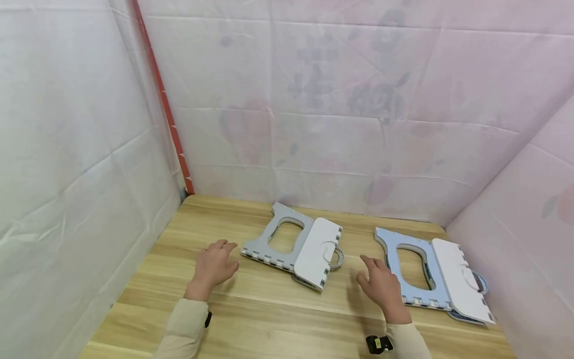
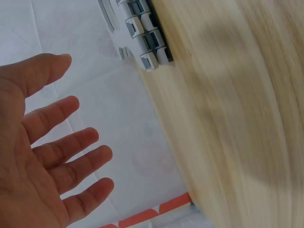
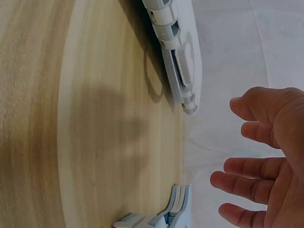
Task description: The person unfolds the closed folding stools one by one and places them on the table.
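Two folded step stools lie flat on the wooden table. The grey and white folding stool (image 1: 308, 249) is in the middle, its small carry handle (image 1: 337, 259) pointing right. A blue and white folding stool (image 1: 441, 279) lies to the right. My left hand (image 1: 214, 264) hovers just left of the grey stool, fingers spread and holding nothing; the left wrist view shows its separated fingers (image 2: 71, 154). Between the two stools is my right hand (image 1: 381, 283), above the table beside the blue stool's left edge, which it partly hides. Its fingers (image 3: 247, 185) are loosely extended and hold nothing.
The wooden table (image 1: 269, 329) meets a pale printed sheet (image 1: 314, 124) hung behind it. Similar sheets stand close on the left and right sides. A red strip (image 1: 166, 104) runs down the back left corner. A dark device (image 1: 378, 344) is worn on the right wrist.
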Demonstrator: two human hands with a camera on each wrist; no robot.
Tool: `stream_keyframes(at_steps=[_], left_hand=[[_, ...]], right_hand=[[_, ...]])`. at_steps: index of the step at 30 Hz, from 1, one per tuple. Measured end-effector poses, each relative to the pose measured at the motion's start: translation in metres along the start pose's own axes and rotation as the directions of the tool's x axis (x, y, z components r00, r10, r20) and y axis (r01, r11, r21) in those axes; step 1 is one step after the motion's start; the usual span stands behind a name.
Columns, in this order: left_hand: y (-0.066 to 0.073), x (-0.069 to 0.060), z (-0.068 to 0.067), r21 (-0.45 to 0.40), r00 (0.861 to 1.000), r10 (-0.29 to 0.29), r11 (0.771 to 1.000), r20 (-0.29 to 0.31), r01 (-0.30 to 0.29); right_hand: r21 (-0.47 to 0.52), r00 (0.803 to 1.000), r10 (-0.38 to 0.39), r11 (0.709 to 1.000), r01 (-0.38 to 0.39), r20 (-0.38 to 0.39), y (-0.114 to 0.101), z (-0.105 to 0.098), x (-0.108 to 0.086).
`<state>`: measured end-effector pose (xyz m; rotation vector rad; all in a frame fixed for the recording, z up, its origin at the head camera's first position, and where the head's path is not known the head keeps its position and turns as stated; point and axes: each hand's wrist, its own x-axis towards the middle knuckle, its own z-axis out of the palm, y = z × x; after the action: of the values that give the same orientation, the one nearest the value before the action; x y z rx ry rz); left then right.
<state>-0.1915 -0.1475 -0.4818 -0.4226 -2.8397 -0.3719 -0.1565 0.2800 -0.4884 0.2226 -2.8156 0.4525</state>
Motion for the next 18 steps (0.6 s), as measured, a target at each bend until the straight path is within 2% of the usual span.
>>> stream_keyframes(at_steps=[5,9,13,18], left_hand=[[0.001,0.000,0.007,-0.057,1.000,-0.007,0.998,-0.028,0.005],[0.001,0.000,0.016,-0.114,0.999,0.009,0.993,-0.034,-0.013],[0.001,0.004,0.023,-0.174,1.000,0.029,0.984,-0.006,-0.030],[0.002,0.010,0.028,-0.205,0.999,0.044,0.978,0.017,-0.039]], right_hand=[[0.050,0.998,0.031,0.998,-0.034,0.048,0.000,0.006,0.003],[0.097,0.995,0.060,0.993,-0.068,0.082,-0.002,0.011,0.003],[0.143,0.993,0.077,0.986,-0.089,0.091,-0.005,0.014,0.005],[0.185,0.988,0.092,0.976,-0.115,0.125,-0.006,0.021,0.008]])
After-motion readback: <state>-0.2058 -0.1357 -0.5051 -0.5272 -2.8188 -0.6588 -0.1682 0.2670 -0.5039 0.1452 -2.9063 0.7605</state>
